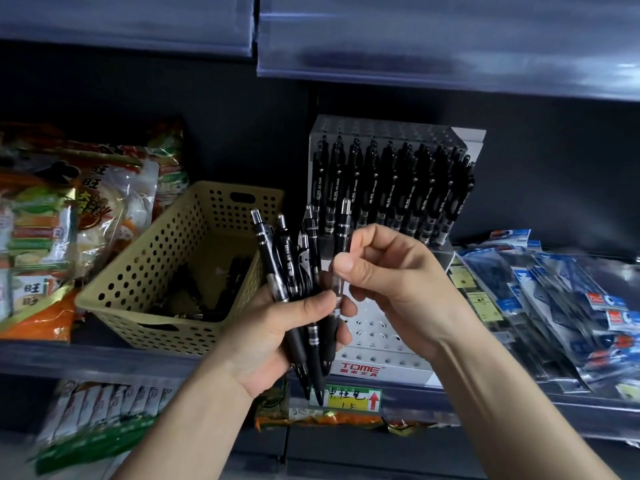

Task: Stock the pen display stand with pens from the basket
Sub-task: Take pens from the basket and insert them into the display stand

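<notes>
A white pen display stand (375, 336) sits on the shelf, its upper rows filled with black pens (391, 188) and its lower holes bare. In front of it my left hand (277, 334) grips a bunch of black click pens (294, 271), tips pointing down. My right hand (391, 268) pinches one pen (343, 233) of that bunch between thumb and forefinger. Left of the stand stands a tan perforated basket (145, 271) with a few dark pens (221, 285) at its bottom.
Snack bags (69, 209) crowd the shelf left of the basket. Packaged stationery in plastic sleeves (554, 306) lies right of the stand. A yellow price label (346, 398) marks the shelf edge; more packets (104, 410) fill the shelf below. Another shelf hangs overhead.
</notes>
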`<action>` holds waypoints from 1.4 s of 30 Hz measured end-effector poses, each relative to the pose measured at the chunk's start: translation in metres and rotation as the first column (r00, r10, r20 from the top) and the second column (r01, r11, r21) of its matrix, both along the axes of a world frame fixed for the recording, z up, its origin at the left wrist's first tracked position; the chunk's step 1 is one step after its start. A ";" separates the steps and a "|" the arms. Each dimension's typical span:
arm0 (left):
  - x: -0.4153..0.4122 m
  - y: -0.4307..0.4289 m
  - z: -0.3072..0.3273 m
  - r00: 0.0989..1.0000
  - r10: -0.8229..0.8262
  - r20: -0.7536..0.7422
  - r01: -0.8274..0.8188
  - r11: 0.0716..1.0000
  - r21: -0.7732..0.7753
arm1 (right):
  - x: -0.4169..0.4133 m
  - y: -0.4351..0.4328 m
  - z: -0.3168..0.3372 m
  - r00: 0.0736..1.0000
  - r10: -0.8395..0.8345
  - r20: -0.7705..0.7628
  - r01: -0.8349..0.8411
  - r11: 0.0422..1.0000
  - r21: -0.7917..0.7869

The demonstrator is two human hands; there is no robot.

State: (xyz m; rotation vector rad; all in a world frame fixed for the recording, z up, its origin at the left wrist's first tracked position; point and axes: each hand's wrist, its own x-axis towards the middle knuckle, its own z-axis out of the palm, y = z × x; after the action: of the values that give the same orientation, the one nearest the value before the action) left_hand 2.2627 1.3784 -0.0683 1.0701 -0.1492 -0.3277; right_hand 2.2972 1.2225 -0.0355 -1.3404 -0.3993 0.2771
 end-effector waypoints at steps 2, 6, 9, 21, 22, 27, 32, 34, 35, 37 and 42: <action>0.000 0.000 0.000 1.000 -0.018 -0.026 0.018 1.000 -0.019 | 0.000 0.000 0.001 1.000 0.023 0.011 -0.024 0.999 0.036; -0.001 0.003 0.001 0.998 -0.044 -0.047 0.044 0.999 -0.010 | 0.001 -0.003 0.001 0.999 0.042 -0.003 -0.042 0.995 0.087; -0.001 0.005 0.005 0.998 0.062 -0.014 -0.061 0.997 0.053 | 0.003 -0.005 0.004 1.000 0.027 -0.003 -0.026 0.994 0.105; 0.002 0.013 0.003 0.779 0.624 -0.063 -0.620 0.781 0.071 | 0.006 0.003 0.011 0.878 -0.390 0.277 0.395 0.918 0.041; 0.002 0.014 0.002 0.769 0.635 -0.075 -0.632 0.773 0.055 | 0.006 0.006 0.007 0.858 -0.410 0.310 0.430 0.903 0.004; 0.003 0.014 0.002 0.752 0.651 -0.103 -0.651 0.758 0.035 | 0.010 0.023 -0.019 0.750 -0.443 0.491 0.577 0.801 -0.158; 0.001 0.015 0.002 0.743 0.664 -0.084 -0.661 0.748 0.062 | 0.014 0.032 -0.037 0.702 -0.462 0.542 0.635 0.751 -0.182; 0.000 0.016 0.003 0.746 0.663 -0.070 -0.658 0.749 0.079 | 0.016 0.035 -0.041 0.699 -0.462 0.546 0.638 0.747 -0.185; -0.001 0.016 0.003 0.746 0.663 -0.069 -0.658 0.749 0.083 | 0.017 0.036 -0.042 0.700 -0.459 0.547 0.638 0.747 -0.190; -0.001 0.016 0.003 0.750 0.657 -0.077 -0.652 0.754 0.084 | 0.019 0.039 -0.045 0.700 -0.445 0.559 0.642 0.735 -0.219; -0.002 0.016 0.004 0.754 0.649 -0.103 -0.645 0.761 0.070 | 0.022 0.045 -0.054 0.682 -0.388 0.620 0.680 0.648 -0.342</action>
State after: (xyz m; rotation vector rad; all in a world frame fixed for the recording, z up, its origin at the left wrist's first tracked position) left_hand 2.2604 1.3939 -0.0638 1.0622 0.3433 0.2422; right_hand 2.3189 1.2678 -0.0897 -2.0549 -0.3123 -0.5518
